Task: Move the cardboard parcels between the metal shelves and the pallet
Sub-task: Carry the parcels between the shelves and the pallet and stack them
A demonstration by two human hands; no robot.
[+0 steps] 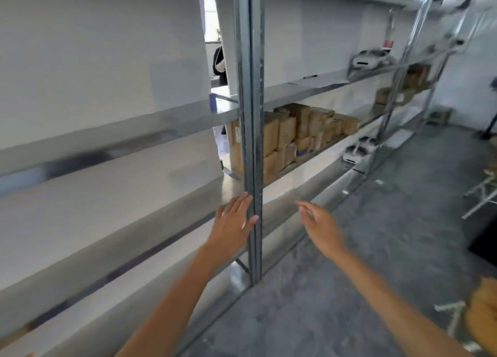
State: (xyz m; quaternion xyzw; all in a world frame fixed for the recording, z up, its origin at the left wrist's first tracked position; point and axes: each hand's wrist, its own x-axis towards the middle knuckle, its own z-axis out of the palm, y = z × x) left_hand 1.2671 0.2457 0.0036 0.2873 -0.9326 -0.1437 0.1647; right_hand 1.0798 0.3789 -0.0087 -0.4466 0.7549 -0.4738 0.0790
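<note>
Several brown cardboard parcels (293,133) stand packed together on a middle level of the metal shelves (248,114), just right of the upright post. More parcels (398,93) sit further along the rack. My left hand (234,222) reaches forward with straight fingers, in front of the post, holding nothing. My right hand (320,224) stretches out over the floor to the right of the post, fingers relaxed and empty. Both hands are well short of the parcels. No pallet is in view.
White devices (368,58) lie on the upper shelf and others (357,148) on a lower one. A person (219,64) stands behind the rack. Grey concrete floor (376,235) runs along the right. An orange object (484,311) sits at the right edge.
</note>
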